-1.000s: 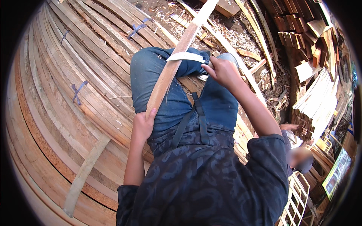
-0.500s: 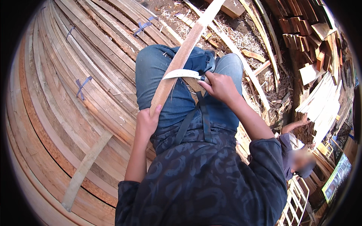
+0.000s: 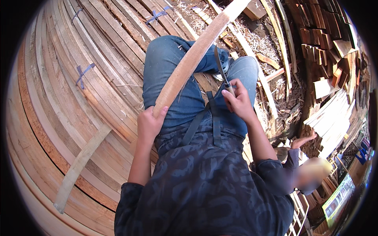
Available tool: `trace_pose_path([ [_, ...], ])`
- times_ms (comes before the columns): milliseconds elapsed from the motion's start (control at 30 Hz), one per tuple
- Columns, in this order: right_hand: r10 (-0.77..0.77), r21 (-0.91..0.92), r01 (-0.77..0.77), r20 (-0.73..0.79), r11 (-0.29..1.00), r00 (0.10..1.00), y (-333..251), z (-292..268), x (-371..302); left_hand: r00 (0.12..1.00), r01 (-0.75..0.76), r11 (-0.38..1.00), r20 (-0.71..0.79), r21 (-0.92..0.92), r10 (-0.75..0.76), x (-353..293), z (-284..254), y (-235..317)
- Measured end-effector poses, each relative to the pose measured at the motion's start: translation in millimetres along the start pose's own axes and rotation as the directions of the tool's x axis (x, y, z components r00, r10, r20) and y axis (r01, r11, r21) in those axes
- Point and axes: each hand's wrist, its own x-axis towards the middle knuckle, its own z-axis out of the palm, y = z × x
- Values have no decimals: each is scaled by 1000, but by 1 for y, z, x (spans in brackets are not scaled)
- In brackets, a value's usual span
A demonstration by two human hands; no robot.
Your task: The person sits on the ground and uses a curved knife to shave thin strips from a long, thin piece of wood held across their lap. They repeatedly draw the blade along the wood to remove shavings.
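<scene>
My left hand [image 3: 151, 124] is closed round the near end of a long flat wooden strip [image 3: 184, 70], its thumb lying on the wood. The strip slants up and to the right across my legs, and its far end runs out of the picture at the top. In my right hand [image 3: 240, 101], above the right thigh, is a knife [image 3: 221, 67] with a slim, slightly curved dark blade and a short handle. The fingers wrap that handle. Pointing away from me, the blade stands to the right of the strip, apart from it.
Long stacked boards [image 3: 59, 90] cover the left side, some tied with blue strips [image 3: 83, 76]. A loose pale slat [image 3: 80, 167] lies across them. Wood shavings [image 3: 246, 35] litter the ground ahead. At right are piled wood pieces [image 3: 328, 51] and another person [image 3: 293, 165] reaching toward pale slats [image 3: 332, 122].
My right hand has drawn the knife off the strip, rightward and toward me. The blade, which lay across the wood, now points away from me. My left hand keeps its grip.
</scene>
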Motion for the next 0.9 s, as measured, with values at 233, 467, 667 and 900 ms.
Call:
trace_pose_path([
  [233, -127, -9, 127, -91, 992, 988, -1, -18, 8, 987, 40, 998, 156, 41, -46, 12, -24, -7],
  [467, -75, -169, 63, -66, 984, 995, -16, -15, 1, 932, 70, 995, 360, -67, -42, 36, -32, -18],
  [667, -69, -147, 65, -17, 987, 998, -3, 3, -9, 982, -64, 996, 173, -64, 74, 26, -18, -24],
  [900, -119, -240, 104, -50, 965, 992, 3, 3, -4, 995, -43, 998, 86, -52, 47, 21, -10, -21],
])
